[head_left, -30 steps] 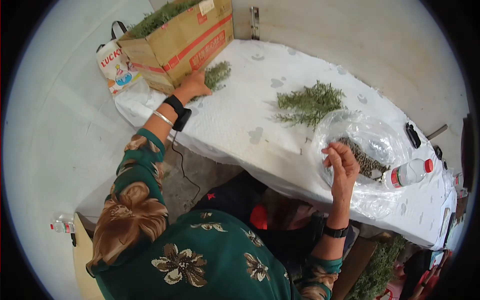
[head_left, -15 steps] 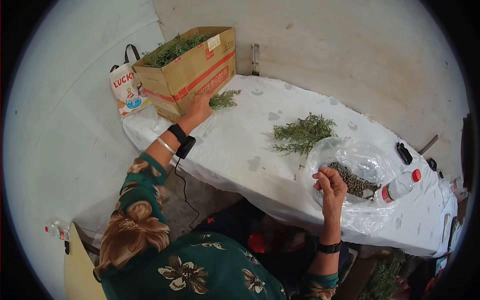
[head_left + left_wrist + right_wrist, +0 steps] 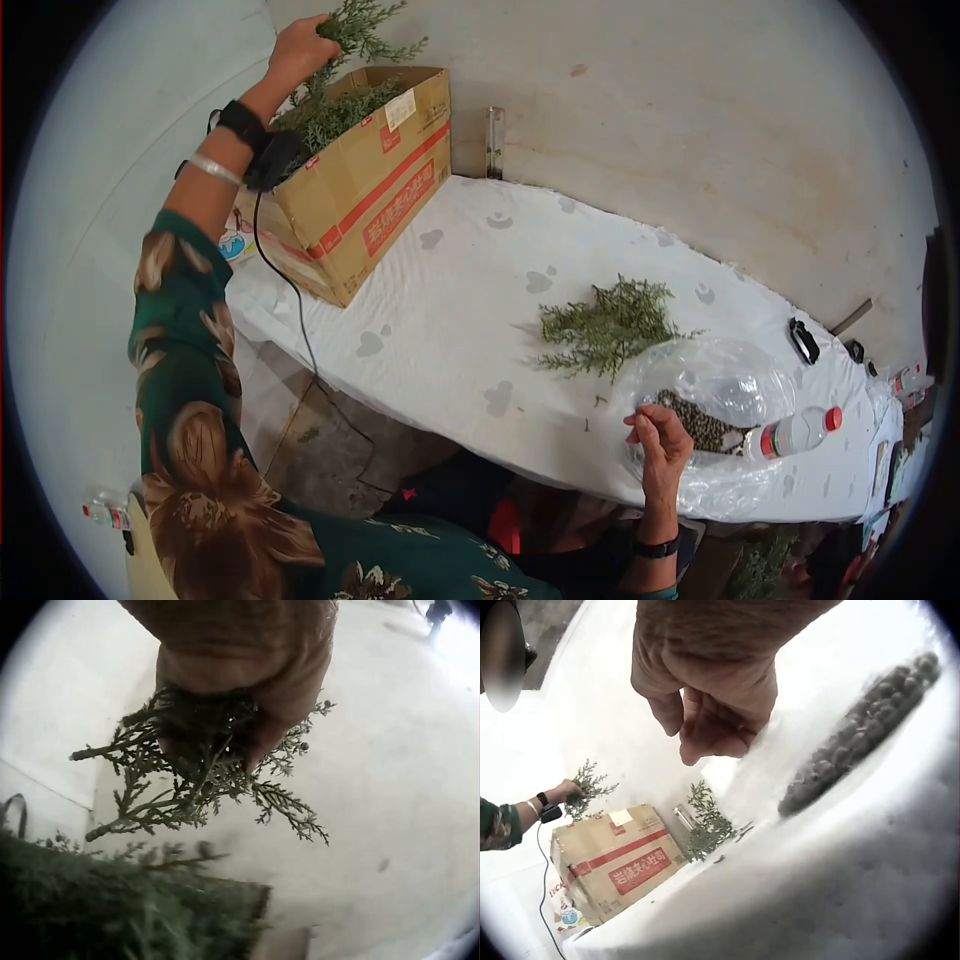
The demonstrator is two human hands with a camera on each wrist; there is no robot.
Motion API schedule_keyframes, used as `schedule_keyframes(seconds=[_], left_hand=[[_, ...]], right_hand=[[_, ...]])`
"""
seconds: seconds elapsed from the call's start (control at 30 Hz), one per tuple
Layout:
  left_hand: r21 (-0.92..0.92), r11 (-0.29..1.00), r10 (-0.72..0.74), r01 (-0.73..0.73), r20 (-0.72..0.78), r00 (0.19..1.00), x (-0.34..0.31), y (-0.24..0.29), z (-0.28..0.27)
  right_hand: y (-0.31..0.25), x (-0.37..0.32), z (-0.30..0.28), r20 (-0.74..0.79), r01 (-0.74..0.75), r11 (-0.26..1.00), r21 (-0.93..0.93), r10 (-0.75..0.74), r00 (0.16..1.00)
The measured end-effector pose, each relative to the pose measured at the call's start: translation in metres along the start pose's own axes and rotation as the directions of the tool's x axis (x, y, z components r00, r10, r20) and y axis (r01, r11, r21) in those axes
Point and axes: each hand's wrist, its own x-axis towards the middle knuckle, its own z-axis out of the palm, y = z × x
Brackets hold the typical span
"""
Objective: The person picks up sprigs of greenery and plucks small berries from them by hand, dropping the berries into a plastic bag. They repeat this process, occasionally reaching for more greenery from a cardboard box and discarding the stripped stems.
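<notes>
High over the cardboard box (image 3: 385,205), my left hand (image 3: 300,52) grips green leafy sprigs (image 3: 368,32). The left wrist view shows their stems (image 3: 142,814) poking out from under the hand (image 3: 240,664), with box greenery (image 3: 112,907) below. My right hand (image 3: 662,450) hovers at the near side of a clear plastic bag (image 3: 765,385) of small brownish pieces (image 3: 705,428). Its fingers are loosely curled, with nothing visible in them in the right wrist view, where the hand (image 3: 709,690) is beside the pieces (image 3: 862,739). Another green bunch (image 3: 610,325) lies behind the bag.
A bottle with a red cap (image 3: 800,433) lies by the bag on the white cloth (image 3: 450,330). A black object (image 3: 803,341) sits near the back edge. From the left wrist device hangs a cable (image 3: 303,320). The wall (image 3: 620,120) rises behind.
My left hand has risen from the cloth in front of the box to above it, and the sprigs that lay there are gone from the cloth. The right hand keeps its place beside the bag.
</notes>
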Motion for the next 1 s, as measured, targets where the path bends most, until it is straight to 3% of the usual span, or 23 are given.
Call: schedule_keyframes(seconds=[0.03, 0.1, 0.17, 0.27, 0.47, 0.6, 0.63, 0.67, 0.7, 0.73, 0.77, 0.87, 1.0], left_hand=[[0.0, 1.0, -0.002, 0.002, 0.0, 1.0, 0.018, -0.023, 0.015], [0.119, 0.992, 0.016, -0.039, 0.191, 0.981, 0.046, -0.066, 0.065], [0.153, 0.985, 0.029, -0.077, 0.292, 0.956, 0.055, -0.068, 0.096], [0.04, 0.998, 0.004, -0.046, 0.709, 0.705, 0.053, -0.052, 0.119], [-0.301, 0.95, 0.288, -0.087, 0.731, 0.619, 0.055, -0.085, 0.156], [-0.632, 0.772, 0.596, -0.069, 0.681, 0.426, 0.062, -0.1, 0.175], [-0.37, 0.929, 0.339, 0.013, 0.866, 0.368, 0.053, -0.038, 0.13], [-0.342, 0.939, 0.311, -0.028, 0.813, 0.492, 0.047, -0.023, 0.109], [-0.282, 0.958, 0.178, 0.057, 0.736, 0.653, 0.047, -0.025, 0.097], [-0.299, 0.954, 0.148, 0.033, 0.561, 0.814, 0.048, -0.03, 0.091], [-0.331, 0.943, 0.194, 0.014, 0.587, 0.786, 0.056, -0.028, 0.09], [-0.26, 0.961, 0.03, 0.097, 0.445, 0.895, 0.034, 0.046, 0.005], [-0.454, 0.89, 0.122, 0.041, 0.324, 0.938, 0.063, 0.034, 0.007]], right_hand=[[0.004, 0.004, 0.0, -0.002, -0.001, 1.0, -0.002, 0.001, 1.0], [0.009, 0.011, 0.0, -0.02, -0.006, 1.0, -0.008, 0.006, 1.0], [0.008, 0.015, -0.001, -0.039, 0.005, 0.999, -0.035, -0.007, 0.999], [0.008, 0.012, -0.002, -0.066, 0.016, 0.998, -0.064, -0.02, 0.998], [0.012, 0.01, -0.017, -0.13, -0.011, 0.995, -0.097, -0.001, 0.992], [0.017, 0.007, -0.025, -0.154, -0.029, 0.993, -0.117, 0.011, 0.988], [0.017, 0.007, -0.027, -0.17, -0.039, 0.995, -0.09, 0.023, 0.985], [0.013, 0.007, -0.027, -0.188, -0.044, 0.995, -0.09, 0.027, 0.982], [0.008, 0.009, -0.029, -0.203, -0.044, 0.995, -0.09, 0.025, 0.979], [0.008, 0.01, -0.033, -0.22, -0.021, 0.997, -0.079, 0.003, 0.976], [0.009, 0.007, -0.035, -0.234, 0.001, 0.998, -0.067, -0.017, 0.972], [0.006, 0.002, -0.038, -0.236, 0.067, 0.998, 0.008, -0.063, 0.97], [0.001, -0.005, -0.034, -0.162, 0.09, 0.996, -0.016, -0.091, 0.983]])
